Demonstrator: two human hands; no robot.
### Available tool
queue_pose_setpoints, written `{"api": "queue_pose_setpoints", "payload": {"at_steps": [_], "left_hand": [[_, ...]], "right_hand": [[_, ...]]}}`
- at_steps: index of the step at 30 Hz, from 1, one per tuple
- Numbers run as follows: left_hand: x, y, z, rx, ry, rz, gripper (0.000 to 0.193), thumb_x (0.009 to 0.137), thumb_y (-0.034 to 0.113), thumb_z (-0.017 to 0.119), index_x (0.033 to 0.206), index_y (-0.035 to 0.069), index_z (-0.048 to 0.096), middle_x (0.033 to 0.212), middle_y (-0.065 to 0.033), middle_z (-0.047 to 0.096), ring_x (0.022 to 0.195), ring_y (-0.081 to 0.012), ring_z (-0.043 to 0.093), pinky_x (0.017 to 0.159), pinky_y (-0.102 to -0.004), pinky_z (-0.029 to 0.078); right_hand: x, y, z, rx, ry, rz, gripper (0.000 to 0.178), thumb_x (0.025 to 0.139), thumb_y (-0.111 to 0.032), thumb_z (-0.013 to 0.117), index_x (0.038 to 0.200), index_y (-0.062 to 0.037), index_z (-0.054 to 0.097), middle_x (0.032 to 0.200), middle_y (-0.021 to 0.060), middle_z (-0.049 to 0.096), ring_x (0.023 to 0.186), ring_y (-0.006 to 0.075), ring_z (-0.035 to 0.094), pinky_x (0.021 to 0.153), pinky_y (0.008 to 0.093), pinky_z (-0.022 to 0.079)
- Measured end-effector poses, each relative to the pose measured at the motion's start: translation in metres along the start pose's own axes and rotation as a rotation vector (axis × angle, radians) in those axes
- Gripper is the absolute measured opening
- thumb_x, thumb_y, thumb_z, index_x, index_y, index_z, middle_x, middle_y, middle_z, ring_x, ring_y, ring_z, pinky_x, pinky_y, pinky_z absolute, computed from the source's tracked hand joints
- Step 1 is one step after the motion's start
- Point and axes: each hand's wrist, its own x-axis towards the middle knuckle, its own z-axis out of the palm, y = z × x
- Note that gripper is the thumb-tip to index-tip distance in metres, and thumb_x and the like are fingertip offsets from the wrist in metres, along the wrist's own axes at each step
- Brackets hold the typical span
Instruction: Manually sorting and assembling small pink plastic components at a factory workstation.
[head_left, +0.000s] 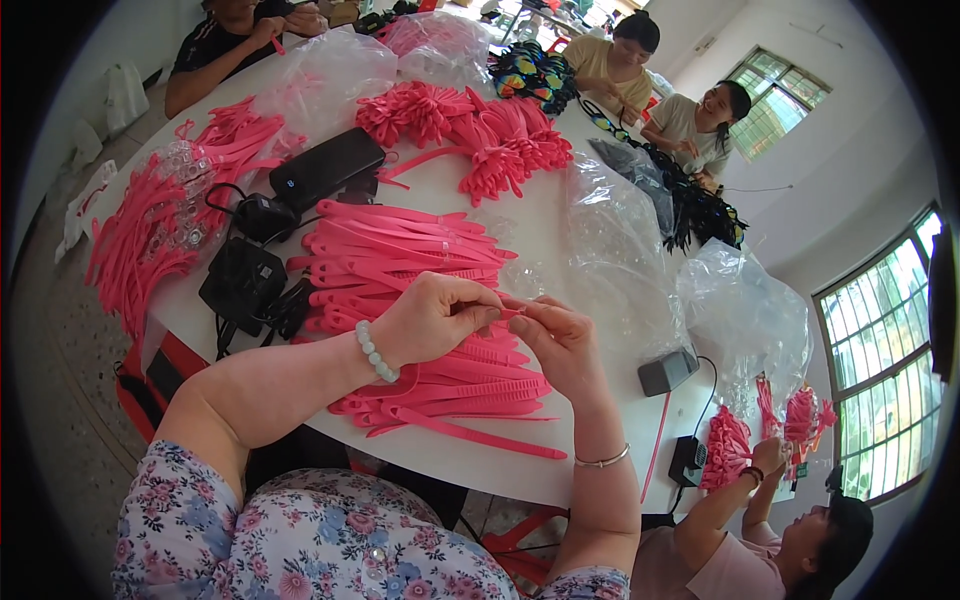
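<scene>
My left hand [440, 318], with a beaded bracelet at the wrist, pinches one end of a pink rubber strap [511, 311]. The fingertips of my right hand [557, 338] close on the same strap just beside it. Most of that strap is hidden by my fingers. Both hands are above a wide pile of pink rubber straps [400, 246], laid mostly side by side on the white table [600, 440]. One loose strap [480, 437] sticks out at the pile's near edge.
Left of the pile are a black power bank [327, 165] and black adapters [243, 283] with cables. More pink straps with clear parts [180, 215] lie further left. Bundled straps [470, 130] and clear plastic bags [625, 240] lie beyond. Several people sit around the table.
</scene>
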Motion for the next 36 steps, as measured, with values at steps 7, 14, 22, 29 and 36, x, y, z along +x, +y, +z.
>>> {"api": "queue_pose_setpoints", "payload": {"at_steps": [7,14,22,29,36], "left_hand": [[0.000,-0.003,-0.001,0.002,0.000,0.009,0.010,0.083,0.002,0.061,0.091,-0.001,0.065,0.069,-0.0022,0.061,0.059,-0.0038,0.052,0.052,-0.0187,0.043],[0.000,-0.004,0.000,0.053,-0.004,0.012,0.008,0.082,0.001,0.061,0.088,-0.002,0.065,0.069,-0.0036,0.062,0.059,-0.0054,0.053,0.053,-0.0198,0.044],[0.001,-0.004,0.000,0.289,-0.036,0.312,0.010,0.078,0.000,0.064,0.087,-0.002,0.064,0.075,-0.0121,0.066,0.065,-0.0167,0.063,0.058,-0.0255,0.050],[0.000,-0.003,0.001,0.181,-0.039,0.181,0.008,0.078,0.000,0.063,0.086,-0.002,0.064,0.076,-0.0129,0.065,0.065,-0.0180,0.064,0.060,-0.0256,0.050],[-0.004,0.012,0.003,0.254,-0.087,0.203,0.025,0.073,0.002,0.069,0.097,0.001,0.063,0.072,-0.0124,0.063,0.065,-0.0180,0.063,0.058,-0.0261,0.049]], "right_hand": [[-0.001,-0.003,0.001,-0.029,-0.014,0.010,0.023,0.083,-0.004,0.061,0.105,-0.0013,0.064,0.076,0.0003,0.052,0.067,0.0054,0.044,0.057,0.0196,0.036],[-0.001,-0.002,0.001,-0.125,-0.015,-0.039,0.015,0.081,-0.002,0.062,0.094,0.0019,0.066,0.073,0.0019,0.054,0.064,0.0060,0.046,0.054,0.0208,0.037],[-0.003,-0.013,-0.002,-0.387,-0.107,-0.097,0.012,0.077,-0.002,0.063,0.088,0.0035,0.065,0.073,0.0091,0.058,0.059,0.0119,0.052,0.053,0.0244,0.041],[-0.007,-0.020,-0.005,-0.334,0.004,-0.097,0.011,0.078,-0.006,0.063,0.084,0.0031,0.064,0.070,0.0098,0.057,0.060,0.0156,0.054,0.053,0.0260,0.042],[-0.008,-0.016,-0.005,-0.474,0.006,-0.248,0.007,0.078,-0.002,0.061,0.073,0.0027,0.060,0.064,0.0092,0.055,0.057,0.0161,0.051,0.052,0.0282,0.039]]}}
